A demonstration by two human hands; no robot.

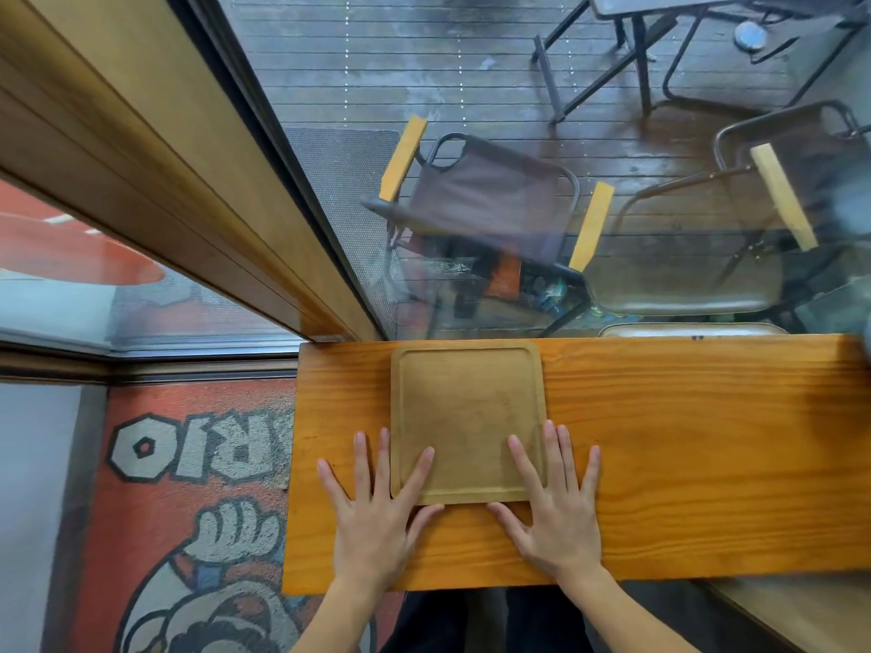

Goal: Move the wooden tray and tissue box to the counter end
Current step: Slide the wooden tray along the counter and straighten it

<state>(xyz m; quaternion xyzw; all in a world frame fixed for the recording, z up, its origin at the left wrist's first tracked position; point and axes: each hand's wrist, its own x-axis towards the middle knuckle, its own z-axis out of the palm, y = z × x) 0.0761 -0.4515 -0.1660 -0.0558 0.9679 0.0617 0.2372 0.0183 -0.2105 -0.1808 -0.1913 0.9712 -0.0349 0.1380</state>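
Tray (466,417): near-square, flat on our counter (683,440) near its left end, far edge by the window, nothing in it. Our left hand (377,516) and right hand (556,511): palms down, fingers spread and released, tips overlapping the tray's near corners, gripping nothing.

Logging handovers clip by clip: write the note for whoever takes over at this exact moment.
Left hand: open, flat, fingers across the wooden tray's near-left corner.
Right hand: open, flat, fingers across the near-right corner. No grip on anything.
Tray: empty, lying flat near the left end of the wooden counter, far edge near the window.
Tissue box: not in view.
Done: tray looks placed at the counter end.
Left: find the tissue box and bring it here.
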